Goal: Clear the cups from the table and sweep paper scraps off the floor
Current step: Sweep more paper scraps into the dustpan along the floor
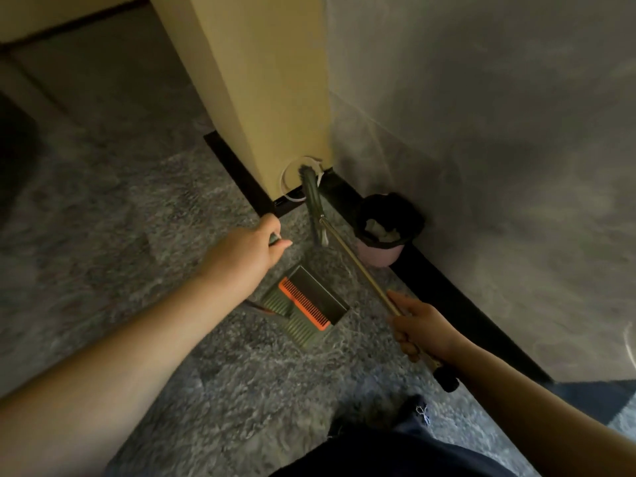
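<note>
Grey speckled stone covers the floor [103,235], and a yellow cabinet panel [268,80] rises at the top centre of the frame, meeting a grey marbled wall [481,132] on the right above a black skirting strip [464,297].

The right hand [421,330], at lower right, has its fingers curled round the metal pole of the broom [347,256]. The pole slants up and left to the dark green brush head [311,197], which points into the corner at the foot of the cabinet, its tip lying over a white ring-shaped scrap [292,182] against the panel.

The left hand [251,251], near the middle of the frame, is closed on a green handle [275,239] that shows just past the knuckles. Below it, in the centre, the green dustpan [303,304] with its orange comb strip [304,299] sits close to the floor; whether it touches cannot be told.

A pink waste bin [380,253] lined with a black bag stands against the skirting just right of the brush head, with pale crumpled paper [382,230] inside. Dark clothing [395,452] fills the bottom edge.
</note>
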`<state>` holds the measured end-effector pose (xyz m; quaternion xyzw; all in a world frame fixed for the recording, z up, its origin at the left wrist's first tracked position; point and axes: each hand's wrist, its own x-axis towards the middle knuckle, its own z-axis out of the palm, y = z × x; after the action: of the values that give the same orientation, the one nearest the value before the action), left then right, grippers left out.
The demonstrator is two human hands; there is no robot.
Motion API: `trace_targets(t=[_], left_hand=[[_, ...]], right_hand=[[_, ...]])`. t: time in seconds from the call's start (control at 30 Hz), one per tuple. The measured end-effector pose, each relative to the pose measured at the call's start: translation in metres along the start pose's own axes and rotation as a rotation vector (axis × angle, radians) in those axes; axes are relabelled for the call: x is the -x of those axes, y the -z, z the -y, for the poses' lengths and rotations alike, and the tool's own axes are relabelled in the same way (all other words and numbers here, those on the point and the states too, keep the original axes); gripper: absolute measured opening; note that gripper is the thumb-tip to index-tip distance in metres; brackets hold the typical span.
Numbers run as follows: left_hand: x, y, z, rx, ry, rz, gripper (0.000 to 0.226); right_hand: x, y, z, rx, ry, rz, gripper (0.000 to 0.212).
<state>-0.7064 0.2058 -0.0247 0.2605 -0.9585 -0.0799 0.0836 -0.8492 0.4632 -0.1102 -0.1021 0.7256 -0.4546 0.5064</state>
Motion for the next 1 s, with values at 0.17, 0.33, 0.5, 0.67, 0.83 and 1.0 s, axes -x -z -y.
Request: trace_targets(t=[0.17,0.33,0.5,0.67,0.83,1.0], left_hand=[[0.05,-0.033,0.04,0.105,0.177,0.01,0.026],[0.08,-0.062,0.066,0.229,0.533,0.091,0.033],[0.093,-0.088,0.083,0.368,0.724,0.305,0.041],[0.112,-0.111,0.086,0.709,0.86,0.296,0.033],[0.116,-0.125,0.097,0.742,0.887,0.247,0.029],[0.119,-0.128,0.098,0.636,0.936,0.246,0.042]], right_hand=[[-0.014,-0.039,0.005,0.072,-0.023,0.083,0.042],[-0.032,-0.062,0.008,0.078,-0.082,0.134,0.049],[-0.06,-0.074,0.014,0.17,-0.156,0.229,0.051],[-0.091,-0.077,0.025,0.243,-0.217,0.324,0.034],[-0.118,-0.077,0.032,0.226,-0.287,0.378,0.043],[-0.144,-0.078,0.044,0.287,-0.3,0.424,0.056]])
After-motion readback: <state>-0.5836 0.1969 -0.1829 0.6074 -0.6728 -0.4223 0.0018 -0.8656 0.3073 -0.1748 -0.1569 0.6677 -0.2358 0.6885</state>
